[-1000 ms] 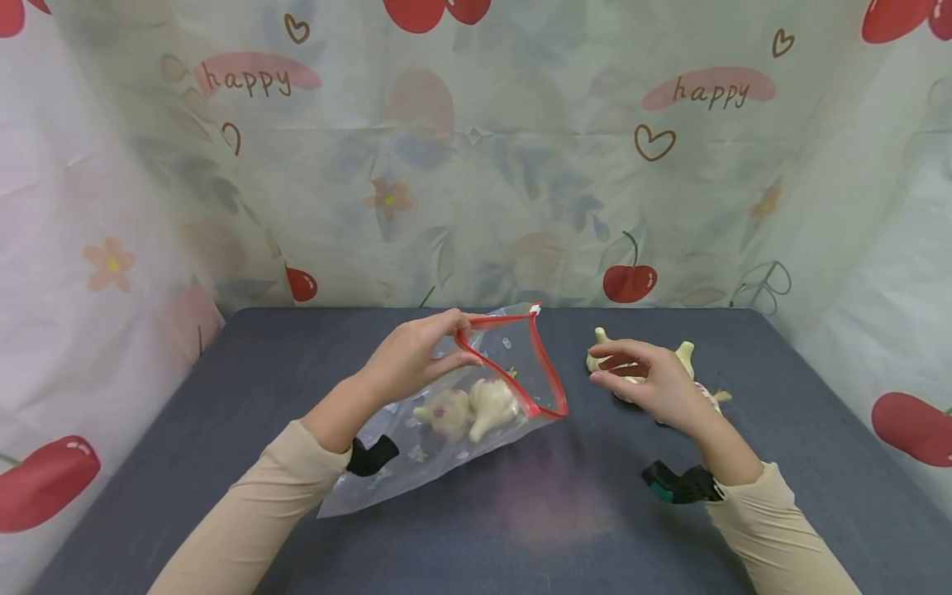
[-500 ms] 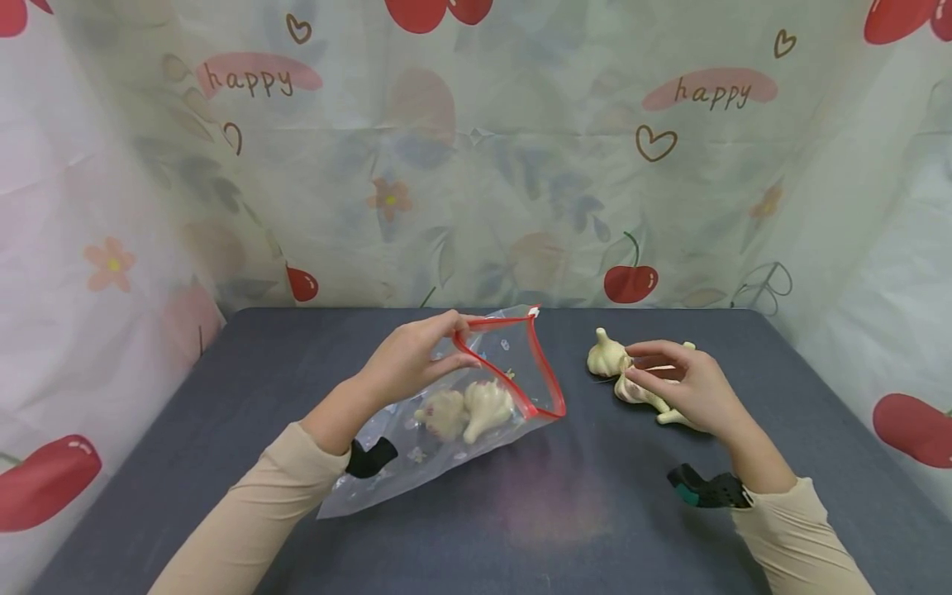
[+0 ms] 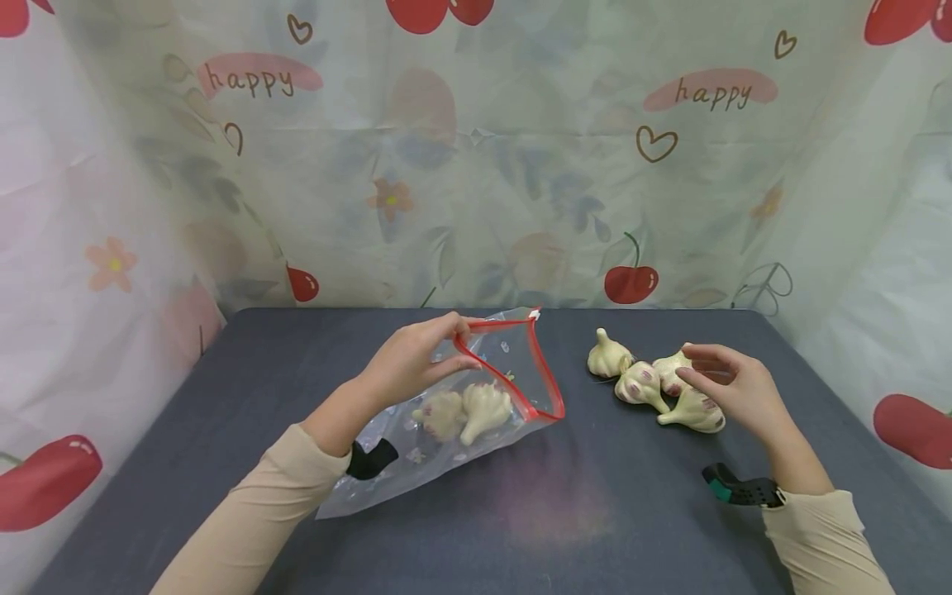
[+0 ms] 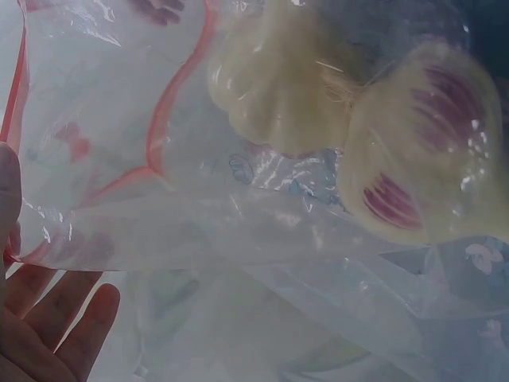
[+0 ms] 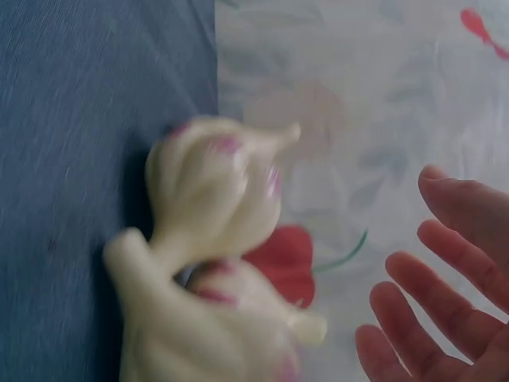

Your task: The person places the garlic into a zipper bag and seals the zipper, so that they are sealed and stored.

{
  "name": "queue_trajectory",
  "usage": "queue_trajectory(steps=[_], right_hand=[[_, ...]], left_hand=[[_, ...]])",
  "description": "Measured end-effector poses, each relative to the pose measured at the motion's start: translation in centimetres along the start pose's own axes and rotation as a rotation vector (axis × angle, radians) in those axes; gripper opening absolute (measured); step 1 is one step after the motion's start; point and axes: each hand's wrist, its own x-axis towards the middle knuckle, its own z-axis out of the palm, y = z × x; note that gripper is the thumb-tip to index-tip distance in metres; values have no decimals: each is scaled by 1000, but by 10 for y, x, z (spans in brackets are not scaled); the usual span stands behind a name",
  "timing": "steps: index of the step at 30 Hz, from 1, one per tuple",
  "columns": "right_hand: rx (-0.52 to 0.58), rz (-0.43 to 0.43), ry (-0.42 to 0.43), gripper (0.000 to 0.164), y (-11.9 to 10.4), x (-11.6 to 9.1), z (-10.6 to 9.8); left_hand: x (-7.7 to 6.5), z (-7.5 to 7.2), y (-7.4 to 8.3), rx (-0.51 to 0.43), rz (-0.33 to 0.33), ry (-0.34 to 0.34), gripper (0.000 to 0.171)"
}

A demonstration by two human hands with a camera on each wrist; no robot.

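My left hand [image 3: 411,357] pinches the red-edged mouth of a clear zip bag [image 3: 439,463], whose mouth gapes to the right. Two garlic bulbs, one [image 3: 487,409] with its stem pointing down and another [image 3: 442,415] beside it, lie inside; through the plastic they fill much of the left wrist view. Several more bulbs sit clustered on the table: one at the back left [image 3: 608,357], one in the middle [image 3: 637,386], one in front [image 3: 695,411] and one behind [image 3: 669,372]. My right hand [image 3: 736,387] hovers at the cluster's right, fingers apart, holding nothing.
A dark blue-grey cloth [image 3: 580,529] covers the table. Behind it hangs a pale printed curtain [image 3: 476,215] with cherries and hearts, which also runs along both sides. A thin cord loop [image 3: 766,285] shows at the back right corner.
My right hand has moved right across the garlic cluster, uncovering the bulbs it was hiding. The left hand and the bag have stayed nearly still.
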Motion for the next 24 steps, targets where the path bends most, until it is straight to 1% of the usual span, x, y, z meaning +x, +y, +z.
queue_trajectory(steps=[3,6,8,11,17,20,24], right_hand=[[-25,41,-13,48,12,-1,-4],[-29,87,-46,54,23,-1,-8],[-20,118,-84,59,29,-2,-9],[-35,153,-151,67,36,-2,-11],[-61,170,-265,73,46,-1,-12],[-48,166,-310,73,50,-1,-11],[-19,149,-349,72,53,-2,-9]], left_hand=[[0,1,0,0,4,2,31],[0,1,-1,-6,14,5,30],[0,2,-1,-13,20,6,30],[0,2,-1,-21,27,6,30],[0,3,-2,-29,25,1,30],[0,2,-2,-30,24,2,30],[-1,2,-2,-32,24,1,30]])
